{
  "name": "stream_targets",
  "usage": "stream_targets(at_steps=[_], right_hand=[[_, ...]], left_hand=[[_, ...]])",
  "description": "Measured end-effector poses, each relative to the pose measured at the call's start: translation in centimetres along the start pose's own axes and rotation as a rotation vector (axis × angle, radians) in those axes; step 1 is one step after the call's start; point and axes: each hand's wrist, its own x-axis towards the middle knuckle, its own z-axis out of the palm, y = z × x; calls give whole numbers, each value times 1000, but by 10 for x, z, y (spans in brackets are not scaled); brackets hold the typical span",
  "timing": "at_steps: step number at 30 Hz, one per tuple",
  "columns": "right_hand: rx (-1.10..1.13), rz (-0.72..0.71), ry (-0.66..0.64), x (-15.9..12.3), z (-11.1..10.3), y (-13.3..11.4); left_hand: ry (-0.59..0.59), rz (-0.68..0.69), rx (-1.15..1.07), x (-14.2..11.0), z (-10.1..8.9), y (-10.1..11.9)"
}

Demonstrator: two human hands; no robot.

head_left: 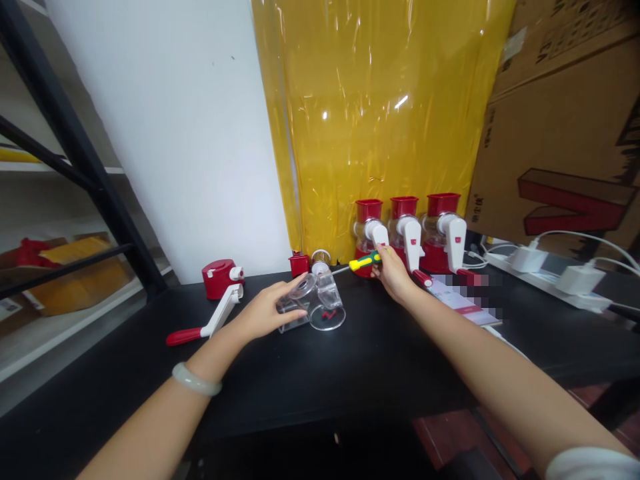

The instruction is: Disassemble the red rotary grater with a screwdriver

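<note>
My left hand grips a clear plastic housing that lies on its side on the black table. My right hand is closed round a screwdriver with a yellow-green handle; its metal shaft points left toward the top of the clear housing. A white crank with a red grip lies on the table left of my left hand, beside a red cap piece. A small red part and a round metal drum sit just behind the housing.
Three assembled red-and-white hand-crank grinders stand in a row against yellow plastic sheeting. A leaflet lies right of my right hand. A power strip with white chargers and cardboard boxes are at right; a black shelf frame at left.
</note>
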Motion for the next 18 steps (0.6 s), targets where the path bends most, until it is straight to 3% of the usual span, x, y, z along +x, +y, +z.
stream_targets(at_steps=[18], right_hand=[[68,16,-4,2,-1,2]], left_hand=[[2,3,-4,0,-1,3]])
